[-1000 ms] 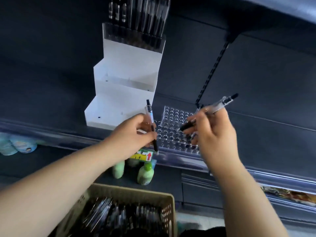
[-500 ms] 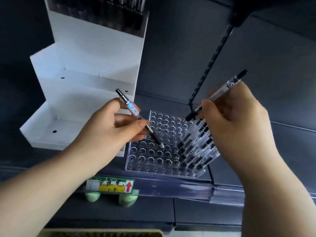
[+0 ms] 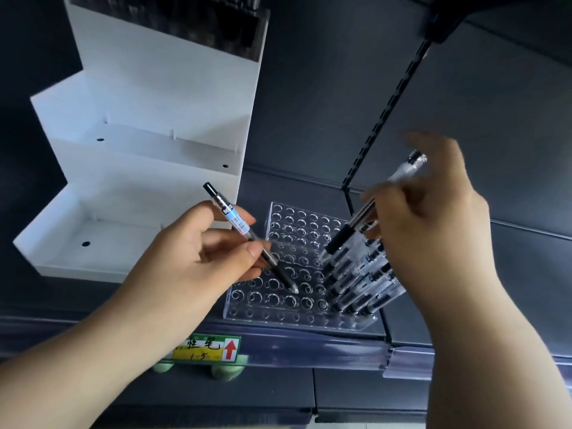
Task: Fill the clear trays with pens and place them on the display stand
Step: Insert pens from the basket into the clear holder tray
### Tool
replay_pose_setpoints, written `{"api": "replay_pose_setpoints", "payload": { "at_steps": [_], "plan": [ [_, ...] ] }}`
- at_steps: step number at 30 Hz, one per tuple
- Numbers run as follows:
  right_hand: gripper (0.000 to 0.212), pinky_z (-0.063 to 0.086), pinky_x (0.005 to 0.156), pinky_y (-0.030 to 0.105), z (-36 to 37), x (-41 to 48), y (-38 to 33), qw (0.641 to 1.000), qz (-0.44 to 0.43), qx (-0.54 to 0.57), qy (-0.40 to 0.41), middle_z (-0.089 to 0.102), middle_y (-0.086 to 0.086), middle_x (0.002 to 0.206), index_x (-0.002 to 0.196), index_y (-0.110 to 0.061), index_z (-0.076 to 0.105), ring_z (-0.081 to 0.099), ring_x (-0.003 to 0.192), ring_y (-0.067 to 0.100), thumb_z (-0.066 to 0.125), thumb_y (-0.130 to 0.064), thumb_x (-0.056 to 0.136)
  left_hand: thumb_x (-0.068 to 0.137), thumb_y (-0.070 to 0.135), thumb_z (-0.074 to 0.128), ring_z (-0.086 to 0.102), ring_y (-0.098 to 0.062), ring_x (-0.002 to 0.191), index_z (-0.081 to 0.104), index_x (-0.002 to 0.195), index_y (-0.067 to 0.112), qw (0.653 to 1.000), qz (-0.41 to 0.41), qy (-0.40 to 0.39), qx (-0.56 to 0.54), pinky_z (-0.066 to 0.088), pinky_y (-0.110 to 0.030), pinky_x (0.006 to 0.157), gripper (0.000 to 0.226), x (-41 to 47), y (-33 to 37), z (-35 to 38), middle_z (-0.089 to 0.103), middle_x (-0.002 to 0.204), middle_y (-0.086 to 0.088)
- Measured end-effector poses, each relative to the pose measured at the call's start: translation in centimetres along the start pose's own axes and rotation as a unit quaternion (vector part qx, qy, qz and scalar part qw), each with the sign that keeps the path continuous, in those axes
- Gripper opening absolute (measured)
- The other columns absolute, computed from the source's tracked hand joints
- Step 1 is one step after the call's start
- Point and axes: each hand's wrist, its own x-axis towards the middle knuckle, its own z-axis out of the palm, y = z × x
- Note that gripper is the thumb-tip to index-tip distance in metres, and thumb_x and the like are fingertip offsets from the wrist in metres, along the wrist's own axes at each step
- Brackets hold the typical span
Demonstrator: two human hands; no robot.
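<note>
now my left hand [image 3: 198,252] is grasping a pen [image 3: 238,222]: thumb and fingers [image 3: 201,212] pinch its barrel, cap end up and to the left, tip slanting down over the open holes in the front middle of the clear tray [image 3: 278,309]. whether the tip touches the tray i cannot tell. my right hand [image 3: 433,236], over the tray's right side, is grasping a second pen [image 3: 362,219], fingers curled round its clear, blurred upper part, dark end pointing down at the tray just left of the standing pens [image 3: 356,286]. those fill the tray's right-hand columns. the tray sits at the front edge of the dark shelf [image 3: 532,289], above the plastic rail [image 3: 309,348]. a green and yellow price label [image 3: 210,348] with a red arrow is on the rail, below the tray's left corner. the white stepped display stand [image 3: 139,168] is just left of and behind the tray, with blurred dark pens [image 3: 185,23] on its top step. a black slotted upright [image 3: 387,113] rises behind the tray's right side.
</note>
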Motion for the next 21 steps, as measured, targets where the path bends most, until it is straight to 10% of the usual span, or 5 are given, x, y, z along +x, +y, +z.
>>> {"api": "replay_pose_setpoints", "payload": {
  "at_steps": [4,21],
  "plan": [
    [0.061,0.038,0.044,0.01,0.15,-0.24,-0.36,1.0,-0.009,0.009,0.003,0.065,0.004,0.064,0.138,-0.025,0.023,0.055,0.054,0.01,0.05,-0.006,0.086,0.058,0.036,0.068,0.072,-0.017,0.081,0.065,0.083,0.035,1.0,0.002,-0.004,-0.008,0.056,-0.021,0.067,0.025,-0.22,0.04,-0.03,0.075,0.085,-0.004],
    [0.019,0.035,0.059,-0.006,0.59,-0.26,-0.06,1.0,0.014,-0.023,0.012,0.06,-0.025,0.075,0.096,-0.029,0.062,0.055,0.078,-0.014,0.068,-0.019,0.082,0.062,0.037,0.067,0.072,-0.017,0.08,0.064,0.087,0.038,1.0,0.019,-0.005,0.019,0.055,-0.018,0.068,0.025,-0.39,-0.06,0.0,0.075,0.087,-0.001]
  ]
}}
